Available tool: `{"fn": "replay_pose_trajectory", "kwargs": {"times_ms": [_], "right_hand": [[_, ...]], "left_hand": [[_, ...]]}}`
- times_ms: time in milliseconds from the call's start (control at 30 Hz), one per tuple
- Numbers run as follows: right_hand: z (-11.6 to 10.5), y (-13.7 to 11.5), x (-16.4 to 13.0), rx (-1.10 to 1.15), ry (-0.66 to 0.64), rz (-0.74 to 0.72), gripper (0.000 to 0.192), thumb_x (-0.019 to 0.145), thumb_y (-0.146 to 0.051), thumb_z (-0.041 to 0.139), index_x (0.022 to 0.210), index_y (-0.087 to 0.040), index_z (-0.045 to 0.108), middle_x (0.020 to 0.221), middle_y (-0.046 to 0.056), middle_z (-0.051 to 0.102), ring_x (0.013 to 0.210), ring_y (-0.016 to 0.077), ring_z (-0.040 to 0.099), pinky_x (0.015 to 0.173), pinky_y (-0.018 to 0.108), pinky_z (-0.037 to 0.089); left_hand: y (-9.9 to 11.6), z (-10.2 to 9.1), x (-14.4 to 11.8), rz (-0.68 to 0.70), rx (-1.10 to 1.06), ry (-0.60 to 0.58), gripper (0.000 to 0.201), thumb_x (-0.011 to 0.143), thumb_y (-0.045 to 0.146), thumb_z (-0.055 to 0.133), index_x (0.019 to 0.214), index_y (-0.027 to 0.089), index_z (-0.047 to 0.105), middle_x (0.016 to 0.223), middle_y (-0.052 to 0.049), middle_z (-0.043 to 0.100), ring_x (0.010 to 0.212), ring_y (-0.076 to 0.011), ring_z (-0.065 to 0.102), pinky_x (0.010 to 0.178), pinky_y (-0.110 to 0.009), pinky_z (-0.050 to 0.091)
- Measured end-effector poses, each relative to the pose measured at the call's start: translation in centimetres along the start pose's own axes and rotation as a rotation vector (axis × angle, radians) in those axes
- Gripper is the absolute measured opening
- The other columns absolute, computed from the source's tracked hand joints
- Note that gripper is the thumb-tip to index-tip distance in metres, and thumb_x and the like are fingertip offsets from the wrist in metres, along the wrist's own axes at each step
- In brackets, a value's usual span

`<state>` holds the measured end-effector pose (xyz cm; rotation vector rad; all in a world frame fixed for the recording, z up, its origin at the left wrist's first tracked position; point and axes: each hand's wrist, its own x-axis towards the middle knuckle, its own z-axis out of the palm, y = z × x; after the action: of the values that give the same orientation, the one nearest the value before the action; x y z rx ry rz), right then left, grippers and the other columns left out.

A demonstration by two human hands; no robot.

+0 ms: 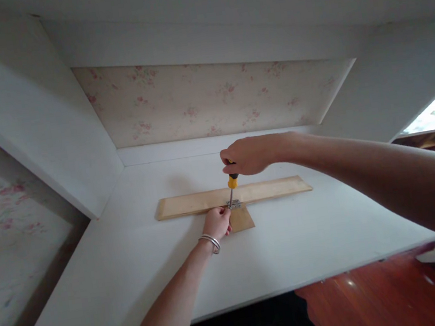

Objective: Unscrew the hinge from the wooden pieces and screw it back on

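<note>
Screwdriver (232, 182) handle yellow and black; long board (191, 203) and short board (243, 219) both pale tan; hinge (236, 203) silvery; surface (312, 230) plain white; wallpaper (200, 98) cream, pink floral sprigs; bangles (211, 242) silver; floor (353, 297), I see, deep red-brown; clothing (252, 325) black

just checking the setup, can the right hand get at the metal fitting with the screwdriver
Likely yes: the right hand holds the screwdriver above the metal fitting, with the shaft reaching down to it. The left hand is close beside but doesn't seem to block it.
</note>
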<state>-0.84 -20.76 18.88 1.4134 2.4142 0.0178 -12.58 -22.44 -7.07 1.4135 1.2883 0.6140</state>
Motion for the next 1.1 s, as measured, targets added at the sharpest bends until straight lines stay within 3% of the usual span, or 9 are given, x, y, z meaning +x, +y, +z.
{"fn": "replay_pose_trajectory", "kwargs": {"times_ms": [133, 300, 433, 500, 600, 767, 867, 967, 1100], "right_hand": [[-0.22, -0.1, -0.17, 0.004, 0.0, -0.09, 0.03, 0.077, -0.028, 0.053, 0.105, -0.019, 0.059, 0.102, 0.009, 0.064, 0.078, 0.0186, 0.057, 0.06, 0.028, 0.036], [-0.49, -0.19, -0.24, 0.001, -0.045, 0.051, 0.039, 0.079, -0.043, 0.05, 0.108, -0.017, 0.059, 0.09, 0.01, 0.066, 0.074, 0.0203, 0.057, 0.058, 0.03, 0.034], [-0.24, 0.05, -0.12, 0.005, -0.011, -0.071, 0.03, 0.076, -0.028, 0.054, 0.105, -0.02, 0.06, 0.098, 0.009, 0.065, 0.078, 0.0188, 0.057, 0.059, 0.028, 0.034], [-0.12, 0.01, -0.06, 0.005, 0.029, -0.075, 0.038, 0.075, -0.035, 0.057, 0.111, -0.022, 0.057, 0.102, 0.009, 0.064, 0.08, 0.0202, 0.057, 0.059, 0.029, 0.034], [-0.07, -0.18, 0.03, -0.018, 0.01, 0.04, 0.042, 0.081, -0.049, 0.047, 0.108, -0.018, 0.059, 0.094, 0.012, 0.065, 0.076, 0.022, 0.057, 0.057, 0.03, 0.034], [-0.13, -0.2, -0.11, -0.007, 0.021, -0.099, 0.031, 0.078, -0.027, 0.051, 0.107, -0.021, 0.059, 0.106, 0.008, 0.062, 0.08, 0.0192, 0.058, 0.06, 0.029, 0.036], [-0.06, -0.26, -0.11, -0.011, 0.042, -0.063, 0.041, 0.074, -0.037, 0.057, 0.112, -0.022, 0.057, 0.11, 0.009, 0.061, 0.081, 0.0208, 0.058, 0.059, 0.029, 0.036], [0.15, -0.25, 0.14, -0.034, 0.049, 0.055, 0.045, 0.079, -0.051, 0.047, 0.11, -0.019, 0.058, 0.096, 0.012, 0.064, 0.078, 0.0236, 0.058, 0.058, 0.031, 0.036], [0.22, -0.12, 0.19, -0.009, 0.052, -0.059, 0.032, 0.078, -0.03, 0.051, 0.108, -0.022, 0.058, 0.104, 0.009, 0.063, 0.081, 0.02, 0.057, 0.061, 0.03, 0.036]], "left_hand": [[-0.09, 0.01, 0.05, 0.001, -0.015, -0.003, 0.029, 0.086, 0.036, 0.045, 0.075, 0.012, 0.058, 0.043, 0.001, 0.051, 0.033, -0.0088, 0.046, 0.034, -0.018, 0.03], [0.0, 0.11, 0.0, -0.007, -0.031, 0.001, 0.029, 0.086, 0.036, 0.045, 0.078, 0.012, 0.059, 0.043, 0.001, 0.051, 0.034, -0.0096, 0.047, 0.033, -0.018, 0.03], [0.02, 0.12, -0.04, -0.013, -0.021, 0.005, 0.03, 0.086, 0.037, 0.045, 0.078, 0.012, 0.06, 0.043, 0.001, 0.052, 0.033, -0.0103, 0.047, 0.033, -0.019, 0.03], [0.04, 0.1, -0.06, -0.013, -0.022, 0.003, 0.031, 0.086, 0.037, 0.045, 0.078, 0.012, 0.06, 0.043, 0.001, 0.052, 0.033, -0.0102, 0.047, 0.033, -0.019, 0.03], [0.04, 0.09, -0.06, -0.014, -0.019, 0.001, 0.032, 0.086, 0.038, 0.045, 0.079, 0.012, 0.061, 0.043, 0.001, 0.052, 0.033, -0.01, 0.047, 0.034, -0.019, 0.03], [0.17, 0.04, -0.12, -0.019, -0.013, -0.004, 0.032, 0.086, 0.038, 0.044, 0.08, 0.012, 0.061, 0.043, 0.001, 0.053, 0.032, -0.0091, 0.046, 0.034, -0.018, 0.03], [0.44, -0.04, -0.26, -0.016, -0.004, -0.009, 0.033, 0.086, 0.039, 0.044, 0.081, 0.011, 0.062, 0.043, 0.001, 0.052, 0.032, -0.0088, 0.044, 0.035, -0.018, 0.029], [0.7, -0.09, -0.42, -0.02, -0.003, -0.004, 0.032, 0.086, 0.038, 0.045, 0.08, 0.011, 0.061, 0.042, 0.001, 0.051, 0.032, -0.0089, 0.044, 0.034, -0.018, 0.029], [0.86, -0.07, -0.55, -0.034, -0.028, -0.002, 0.031, 0.085, 0.037, 0.046, 0.077, 0.011, 0.061, 0.041, 0.001, 0.051, 0.031, -0.0084, 0.043, 0.034, -0.018, 0.028]]}}
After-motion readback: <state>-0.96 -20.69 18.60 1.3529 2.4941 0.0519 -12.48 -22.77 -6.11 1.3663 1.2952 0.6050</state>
